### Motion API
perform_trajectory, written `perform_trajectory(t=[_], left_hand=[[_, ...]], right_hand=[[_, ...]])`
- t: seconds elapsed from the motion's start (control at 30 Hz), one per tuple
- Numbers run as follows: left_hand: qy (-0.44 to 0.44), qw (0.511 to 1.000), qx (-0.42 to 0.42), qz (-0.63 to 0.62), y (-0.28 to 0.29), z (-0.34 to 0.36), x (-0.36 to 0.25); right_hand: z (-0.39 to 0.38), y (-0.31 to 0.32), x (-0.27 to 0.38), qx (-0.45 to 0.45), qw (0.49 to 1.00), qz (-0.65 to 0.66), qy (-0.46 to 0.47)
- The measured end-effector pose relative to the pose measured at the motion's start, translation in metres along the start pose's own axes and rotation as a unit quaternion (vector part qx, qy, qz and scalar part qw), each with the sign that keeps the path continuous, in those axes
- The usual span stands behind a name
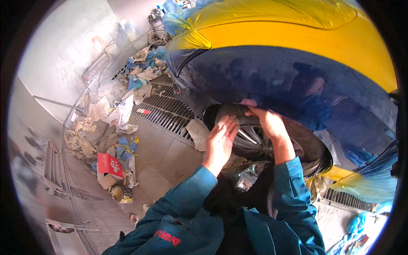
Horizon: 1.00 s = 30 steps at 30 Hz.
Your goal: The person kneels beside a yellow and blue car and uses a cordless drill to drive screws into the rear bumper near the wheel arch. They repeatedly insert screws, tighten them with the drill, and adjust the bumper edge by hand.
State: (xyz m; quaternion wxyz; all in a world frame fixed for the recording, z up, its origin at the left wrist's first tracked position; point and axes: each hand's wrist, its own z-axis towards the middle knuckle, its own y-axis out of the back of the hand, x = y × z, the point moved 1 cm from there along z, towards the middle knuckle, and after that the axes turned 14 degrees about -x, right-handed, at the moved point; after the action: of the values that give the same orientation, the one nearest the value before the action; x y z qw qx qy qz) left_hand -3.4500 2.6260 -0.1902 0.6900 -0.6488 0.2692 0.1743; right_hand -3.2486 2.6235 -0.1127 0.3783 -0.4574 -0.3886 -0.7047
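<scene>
A dark blue car fender (255,70) curves over a wheel, its gloss mirroring blurred shapes. My left hand (221,140) is beside the tyre (227,111), palm turned inward and fingers stretched out, with nothing visible in it. At the lower lip of the wheel arch, my right hand (272,124) has its fingertips drawn together against the fender edge. Whatever they may pinch is too small to make out. Below and between the hands shows the spoked wheel rim (250,138). Yellow masking film (293,32) covers the bodywork above the blue panel.
Floor grating (163,106) runs beside the car. Crumpled paper and film (95,129) lie heaped along the left wall (70,55). A red cardboard box (109,165) and a roll of tape (119,194) sit near that heap. Blue film (356,223) trails at lower right.
</scene>
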Motion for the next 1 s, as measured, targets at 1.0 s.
perform_trajectory(t=[1.0], left_hand=[[0.038, 0.933, 0.135, -0.331, -0.060, 0.047, 0.017]], right_hand=[[0.017, 0.011, -0.037, 0.171, 0.926, 0.325, -0.088]])
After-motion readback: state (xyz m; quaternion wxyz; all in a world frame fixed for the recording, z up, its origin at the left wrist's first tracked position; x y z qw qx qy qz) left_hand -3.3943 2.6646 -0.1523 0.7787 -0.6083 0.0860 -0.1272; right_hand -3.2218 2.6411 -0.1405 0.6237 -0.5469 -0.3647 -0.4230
